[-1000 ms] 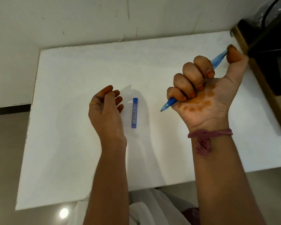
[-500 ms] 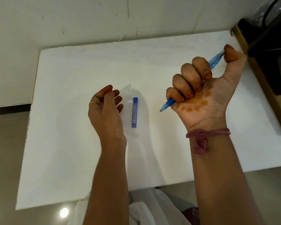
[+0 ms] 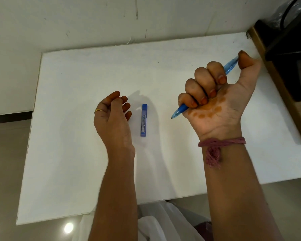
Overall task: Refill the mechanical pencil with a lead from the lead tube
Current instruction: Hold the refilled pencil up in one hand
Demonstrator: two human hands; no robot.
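Note:
My right hand (image 3: 215,94) is raised above the right side of the white table (image 3: 76,153), its fingers wrapped round a blue mechanical pencil (image 3: 180,111). The pencil's tip points down and to the left, and my thumb sits on its top end. A flat blue lead tube (image 3: 143,120) lies on the table between my hands, lengthwise away from me. My left hand (image 3: 112,119) rests just left of the tube with loosely curled fingers, a ring on one finger, holding nothing and not touching the tube.
A dark object on a wooden surface (image 3: 285,66) stands against the table's right edge. A white wall runs behind the table's far edge. White cloth (image 3: 163,223) shows at the near edge, below my arms.
My right hand with the pencil has shifted very slightly; the thumb stays on the top end. The left hand and the lead tube have not moved.

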